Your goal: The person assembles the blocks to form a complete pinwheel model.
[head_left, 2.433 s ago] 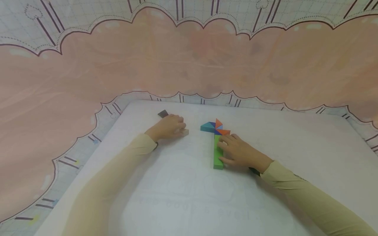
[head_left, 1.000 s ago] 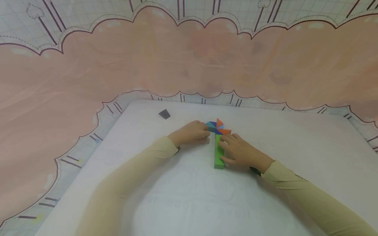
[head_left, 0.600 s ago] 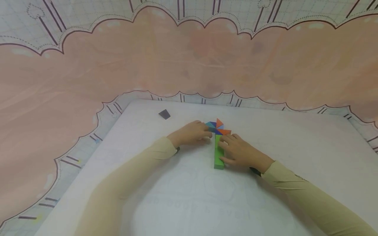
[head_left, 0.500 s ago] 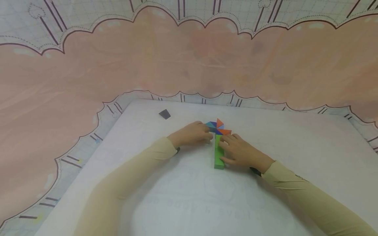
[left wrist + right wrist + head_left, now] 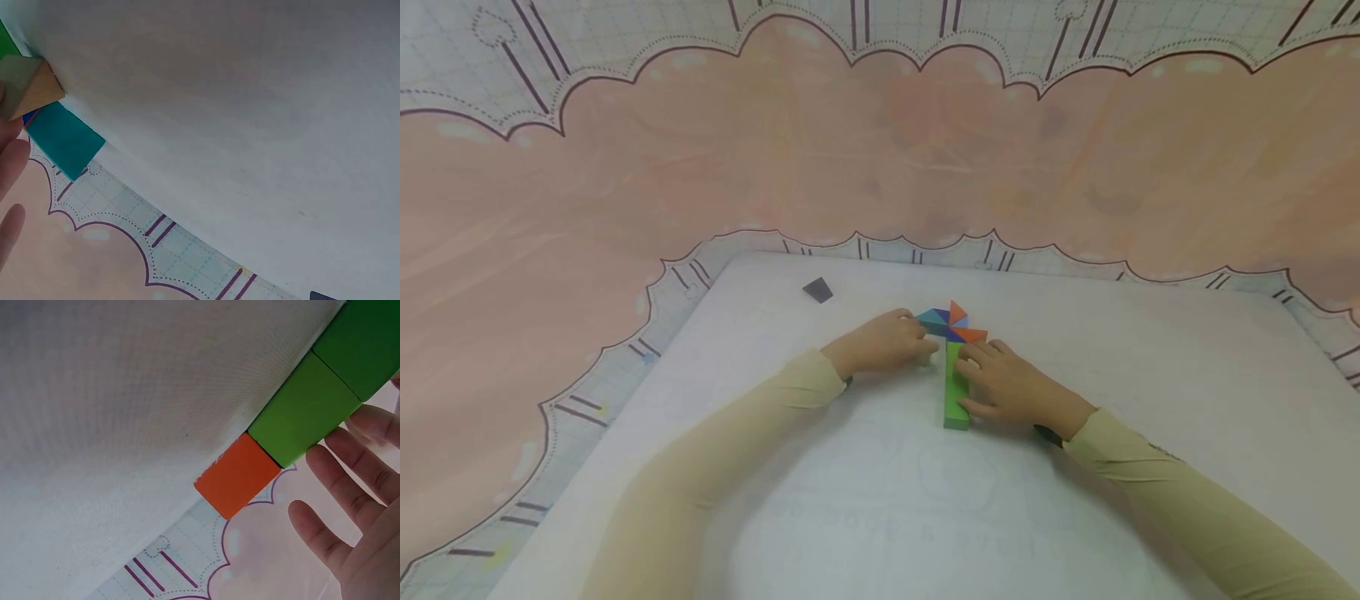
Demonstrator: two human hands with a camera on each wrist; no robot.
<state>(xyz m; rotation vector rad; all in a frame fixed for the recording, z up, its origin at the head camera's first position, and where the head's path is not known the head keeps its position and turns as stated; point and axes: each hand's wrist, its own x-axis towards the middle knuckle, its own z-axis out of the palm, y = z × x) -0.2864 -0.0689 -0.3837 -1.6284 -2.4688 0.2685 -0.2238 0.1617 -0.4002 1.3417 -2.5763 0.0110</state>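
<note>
Away from the left hand [image 5: 883, 343], a dark piece [image 5: 818, 290]

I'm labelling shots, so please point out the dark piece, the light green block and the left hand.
Dark piece [image 5: 818, 290], head view, its top.
Light green block [image 5: 303, 411], right wrist view, its side face.
Left hand [image 5: 886, 341], head view, its back.

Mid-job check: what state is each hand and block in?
Left hand: pinching the wood-toned block.
Wood-toned block: held, near the pinwheel pieces.
Right hand: fingers touching the green blocks.
Green blocks: lying end to end.
Pinwheel pieces: grouped at the green blocks' far end.
Dark block: lying apart, untouched.
</note>
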